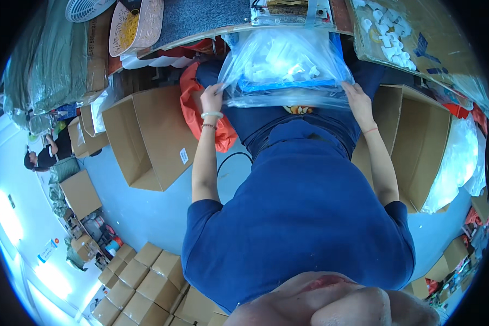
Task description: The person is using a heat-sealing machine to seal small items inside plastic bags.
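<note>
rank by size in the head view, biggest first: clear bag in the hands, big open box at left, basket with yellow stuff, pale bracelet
1. Clear bag and open box: too alike to rank
2. Basket
3. Pale bracelet

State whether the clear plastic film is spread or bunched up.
Spread: the clear plastic film stretches between the left hand and the right hand, each holding one side edge.

Left hand (211, 100) and right hand (359, 101) well apart, about level, reaching to the far side. Left forearm (205, 160) bare, running nearly straight away; right forearm (383, 165) bare, slanting leftward. Fingers (217, 87) turned inward, gripping at both sides. Wrists (370, 124) roughly straight.
</note>
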`<state>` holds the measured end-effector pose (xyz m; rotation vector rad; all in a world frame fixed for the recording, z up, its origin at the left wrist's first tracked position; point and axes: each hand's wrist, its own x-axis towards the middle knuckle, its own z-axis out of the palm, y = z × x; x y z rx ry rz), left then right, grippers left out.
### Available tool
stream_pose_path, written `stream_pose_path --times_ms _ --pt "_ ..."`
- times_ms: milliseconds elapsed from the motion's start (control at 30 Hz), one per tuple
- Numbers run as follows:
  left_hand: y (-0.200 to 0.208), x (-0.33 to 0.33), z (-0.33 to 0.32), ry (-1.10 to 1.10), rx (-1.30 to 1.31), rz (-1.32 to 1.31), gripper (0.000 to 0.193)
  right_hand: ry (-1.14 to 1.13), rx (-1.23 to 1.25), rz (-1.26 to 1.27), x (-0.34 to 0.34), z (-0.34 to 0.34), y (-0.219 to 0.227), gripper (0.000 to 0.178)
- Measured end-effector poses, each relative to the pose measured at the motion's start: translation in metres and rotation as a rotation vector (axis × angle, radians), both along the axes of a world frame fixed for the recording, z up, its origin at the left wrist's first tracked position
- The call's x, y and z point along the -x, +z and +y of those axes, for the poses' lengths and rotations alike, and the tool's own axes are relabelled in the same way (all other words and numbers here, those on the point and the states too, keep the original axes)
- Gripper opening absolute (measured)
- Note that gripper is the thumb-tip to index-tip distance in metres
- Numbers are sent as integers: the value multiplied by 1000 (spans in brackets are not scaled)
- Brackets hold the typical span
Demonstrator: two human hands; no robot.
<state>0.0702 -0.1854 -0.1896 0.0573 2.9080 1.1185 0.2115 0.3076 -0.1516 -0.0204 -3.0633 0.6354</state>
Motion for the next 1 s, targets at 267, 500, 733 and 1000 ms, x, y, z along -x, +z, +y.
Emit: stream_pose_path --times_ms 267,500,733,1000 --pt "155 -34 -60 188 -986 59 26 -664 810 225 -58 22 121 22" --pt "180 -21 -64 -79 593 -260 20 -541 756 39 -46 35 124 20" --pt "242 -28 -10 -639 -505 -38 26 -408 780 166 -24 10 159 19" --pt "162 15 194 -679 -927 -177 34 122 787 220 62 -86 163 18"
